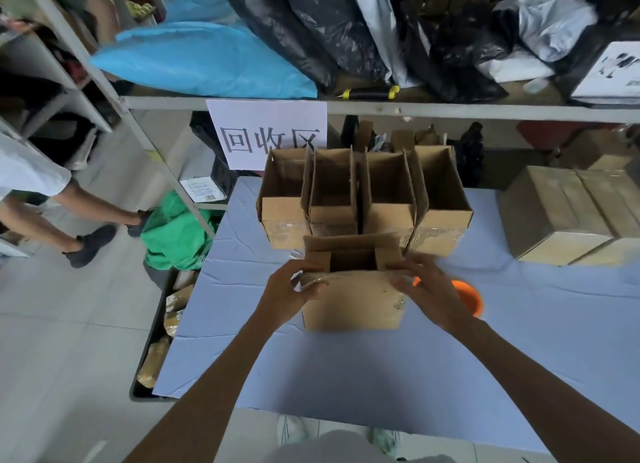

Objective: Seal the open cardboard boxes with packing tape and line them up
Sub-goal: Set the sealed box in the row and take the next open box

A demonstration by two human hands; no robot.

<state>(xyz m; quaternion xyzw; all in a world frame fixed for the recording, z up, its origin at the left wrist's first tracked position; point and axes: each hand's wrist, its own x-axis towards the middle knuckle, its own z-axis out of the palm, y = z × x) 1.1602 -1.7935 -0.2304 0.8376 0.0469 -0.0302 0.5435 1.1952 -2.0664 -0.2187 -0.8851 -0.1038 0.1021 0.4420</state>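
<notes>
The open cardboard box sits on the blue table just in front of a row of four open boxes, its near flap folded in and far flap up. The left hand and right hand each grip a top corner, fingers curled over the edge. To fold well, I would press the side flaps flat before closing the long ones, keeping the seam tight for taping; the orange object beside the right hand may be the tape.

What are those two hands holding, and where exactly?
One open cardboard box: the left hand grips its upper left corner, the right hand its upper right corner.
</notes>
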